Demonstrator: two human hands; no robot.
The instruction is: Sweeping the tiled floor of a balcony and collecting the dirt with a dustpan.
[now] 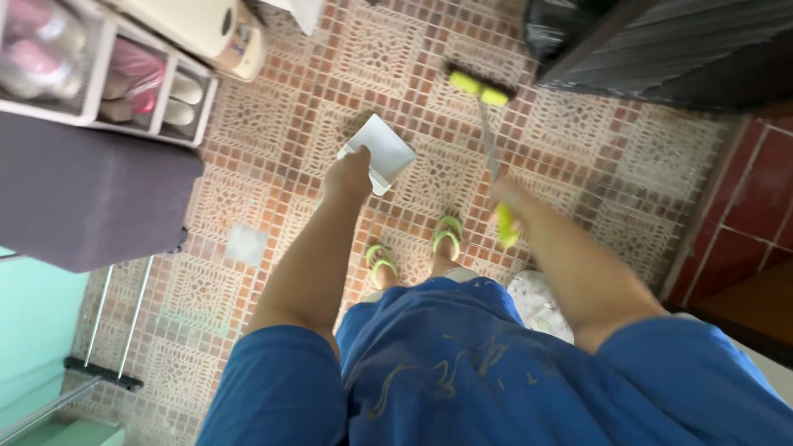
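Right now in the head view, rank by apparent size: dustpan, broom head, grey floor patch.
1. Dustpan, in the left hand, looks largest; being nearer the camera may inflate it.
2. Broom head.
3. Grey floor patch, close to the broom head, so that order is unsure.

- The left hand (347, 175) sits in the middle of the frame, fingers closed tight, arm stretched out straight.
- The right hand (505, 198) is just right of middle, curled shut, arm bent.
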